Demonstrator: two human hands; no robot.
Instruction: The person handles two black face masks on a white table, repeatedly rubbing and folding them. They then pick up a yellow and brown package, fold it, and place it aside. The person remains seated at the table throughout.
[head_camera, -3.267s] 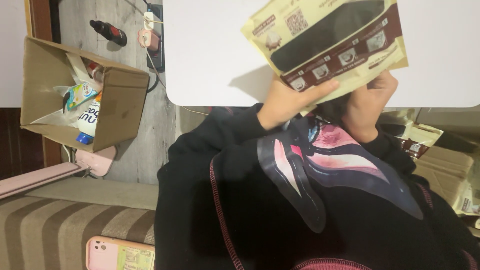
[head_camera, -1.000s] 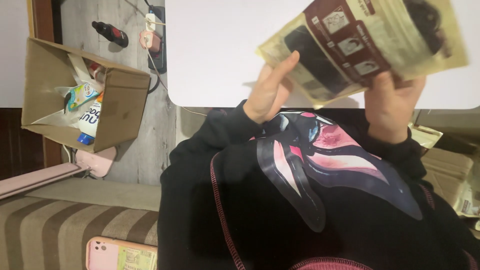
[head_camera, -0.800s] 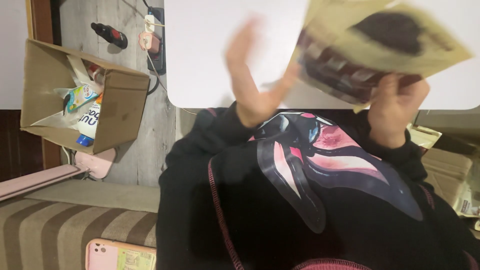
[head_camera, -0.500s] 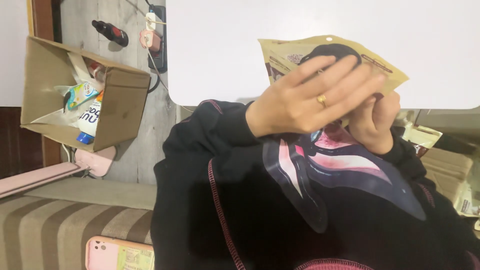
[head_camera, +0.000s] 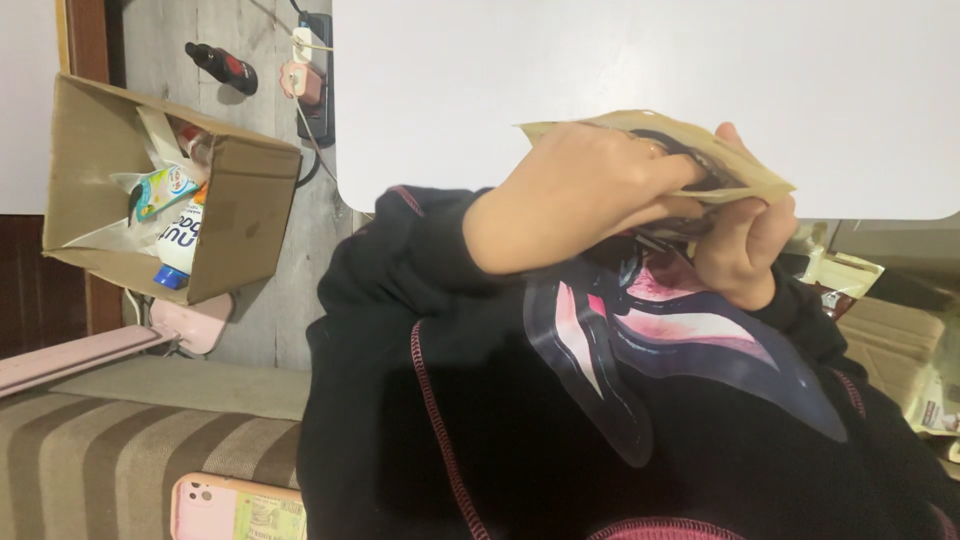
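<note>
Over on the far left we've got an open brown cardboard box (head_camera: 235, 215), corrugated and a bit dented, stuffed with crinkly packets and a white tube with a blue cap (head_camera: 176, 248). Above it on the grey wood-grain floor (head_camera: 255, 330) lies a small dark bottle with a red band (head_camera: 222, 67), next to a black power strip with a pink plug (head_camera: 308, 75). Below the box sits a smooth pink lamp base and arm (head_camera: 120, 340), then the ribbed brown-and-tan striped cushion (head_camera: 130, 450), with a glossy pink phone case (head_camera: 235, 508) poking up at the bottom edge.

Moving right, our black knit sweatshirt with maroon stitching and a slick pink-and-purple print (head_camera: 640, 400) fills the middle. In front of the matte white rounded tabletop (head_camera: 600, 90) we're holding a flat tan paper pouch with a dark printed panel (head_camera: 740, 175), tilted almost edge-on up near the chest. Our left hand (head_camera: 590, 195) lies over the top of it, fingers pressed together and curled around the pouch, a ring on one finger. Our right hand (head_camera: 745, 250) grips it from underneath, fingers bunched and pinching the lower edge.

At the far right, more tan pouches and cartons (head_camera: 890, 330) are stacked in a heap.
</note>
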